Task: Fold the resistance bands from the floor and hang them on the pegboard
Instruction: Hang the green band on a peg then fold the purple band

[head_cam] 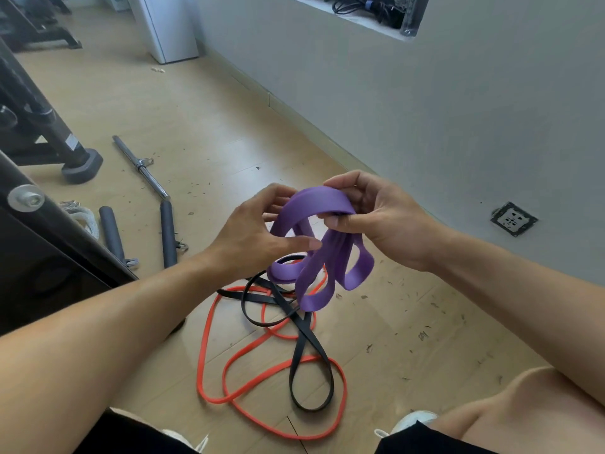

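A wide purple resistance band point(319, 204) hangs in several loops between my hands above the floor. My right hand point(379, 221) pinches its top fold between thumb and fingers. My left hand point(258, 231) curls round the band's left side, thumb stretched toward the hanging loops. The lowest purple loop point(283, 273) still touches the floor. Below lie a thin red band point(209, 348) and a black band point(311, 348), tangled together on the wooden floor. No pegboard is in view.
A grey wall point(425, 109) with a socket point(513, 219) runs along the right. Metal bars with grips point(144, 168) and a black machine frame point(49, 224) stand at the left. My knees and shoes point(412, 421) sit at the bottom.
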The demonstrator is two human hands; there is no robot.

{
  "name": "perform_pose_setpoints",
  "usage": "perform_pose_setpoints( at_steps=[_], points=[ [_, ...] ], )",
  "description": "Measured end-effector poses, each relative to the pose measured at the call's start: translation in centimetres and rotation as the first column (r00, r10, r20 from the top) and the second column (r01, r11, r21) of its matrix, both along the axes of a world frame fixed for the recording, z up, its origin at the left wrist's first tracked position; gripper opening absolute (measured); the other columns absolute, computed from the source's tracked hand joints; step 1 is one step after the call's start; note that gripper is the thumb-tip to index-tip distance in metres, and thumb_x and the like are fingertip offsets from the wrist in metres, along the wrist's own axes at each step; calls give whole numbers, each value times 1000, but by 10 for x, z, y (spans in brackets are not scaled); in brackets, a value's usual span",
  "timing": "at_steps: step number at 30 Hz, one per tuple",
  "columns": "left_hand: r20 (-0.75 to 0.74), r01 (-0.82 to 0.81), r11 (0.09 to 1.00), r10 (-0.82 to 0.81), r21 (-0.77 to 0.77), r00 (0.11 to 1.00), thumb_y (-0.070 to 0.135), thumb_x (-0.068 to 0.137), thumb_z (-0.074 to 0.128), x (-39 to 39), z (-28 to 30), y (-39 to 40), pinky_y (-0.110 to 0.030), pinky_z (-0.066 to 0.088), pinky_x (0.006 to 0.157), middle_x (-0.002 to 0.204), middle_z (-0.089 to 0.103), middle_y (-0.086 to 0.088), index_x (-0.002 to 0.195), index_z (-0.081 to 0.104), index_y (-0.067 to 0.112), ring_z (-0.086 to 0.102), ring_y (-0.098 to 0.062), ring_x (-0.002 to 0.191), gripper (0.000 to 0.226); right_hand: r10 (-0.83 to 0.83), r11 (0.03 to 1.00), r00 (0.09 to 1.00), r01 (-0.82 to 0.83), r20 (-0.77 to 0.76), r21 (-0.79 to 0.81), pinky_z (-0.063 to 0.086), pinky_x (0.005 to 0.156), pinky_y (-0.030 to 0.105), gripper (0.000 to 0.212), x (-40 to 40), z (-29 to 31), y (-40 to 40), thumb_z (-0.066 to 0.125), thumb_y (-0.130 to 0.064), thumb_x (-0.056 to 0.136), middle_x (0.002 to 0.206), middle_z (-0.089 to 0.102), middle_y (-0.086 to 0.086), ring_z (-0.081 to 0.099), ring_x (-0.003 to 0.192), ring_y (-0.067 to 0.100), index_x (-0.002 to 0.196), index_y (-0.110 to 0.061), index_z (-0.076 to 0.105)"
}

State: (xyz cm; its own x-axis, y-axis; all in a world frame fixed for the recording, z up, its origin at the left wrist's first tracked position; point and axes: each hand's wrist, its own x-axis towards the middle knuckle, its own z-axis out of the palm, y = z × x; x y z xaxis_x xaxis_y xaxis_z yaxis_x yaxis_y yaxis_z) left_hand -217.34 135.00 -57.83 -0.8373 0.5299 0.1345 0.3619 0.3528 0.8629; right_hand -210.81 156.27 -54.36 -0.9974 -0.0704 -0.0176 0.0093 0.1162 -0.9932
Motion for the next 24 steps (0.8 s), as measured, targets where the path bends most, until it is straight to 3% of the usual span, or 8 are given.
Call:
perform_pose_setpoints(
  at_steps=[3, 6, 12, 18, 24],
  points=[
    [34, 20, 1000, -21, 14, 999, 35, 66, 94, 0, 4, 0, -27, 56, 78, 88, 74, 4, 99, 67, 27, 69, -13, 79, 44, 42, 998, 998, -44, 42, 41, 60, 82, 28, 38, -1, -1, 2, 74, 9, 86, 102, 75, 0, 70, 93, 16, 116, -13, 67],
    [121, 16, 1000, -18, 13, 993, 37, 61, 95, -3, 8, -4, -29, 53, 65, 80, 74, -3, 92, 70, 23, 66, -13, 63, 43, 54, 991, 994, -65, 93, 119, 56, 74, 21, 38, -2, -1, 7, 76, 9, 85, 98, 75, 2, 68, 85, 13, 115, -14, 70],
    [243, 35, 998, -48, 57, 969, 20, 65, 94, -5, 10, -9, -43, 59, 79, 85, 77, -6, 93, 74, 12, 71, -19, 72, 36, 102, 956, 982, -140, 156, 259, 63, 87, 38, 50, -1, -8, 13, 87, -1, 77, 99, 80, 6, 75, 87, 27, 119, -21, 70],
    [260, -6, 997, -13, 74, 965, 13, 66, 94, -6, 9, -7, -36, 58, 77, 85, 78, -8, 91, 75, 10, 69, -16, 73, 32, 106, 903, 984, -155, 140, 401, 60, 96, 48, 34, -3, -12, 8, 85, -7, 82, 98, 80, 6, 76, 93, 32, 114, -16, 75],
    [181, -3, 1000, 5, -11, 983, 21, 68, 94, -8, 7, -8, -26, 56, 70, 80, 77, -3, 94, 74, 14, 68, -13, 68, 34, 33, 920, 999, -40, 24, 390, 60, 95, 44, 43, -5, -11, 7, 82, -4, 83, 98, 76, 0, 71, 99, 29, 119, -24, 73]
  ],
)
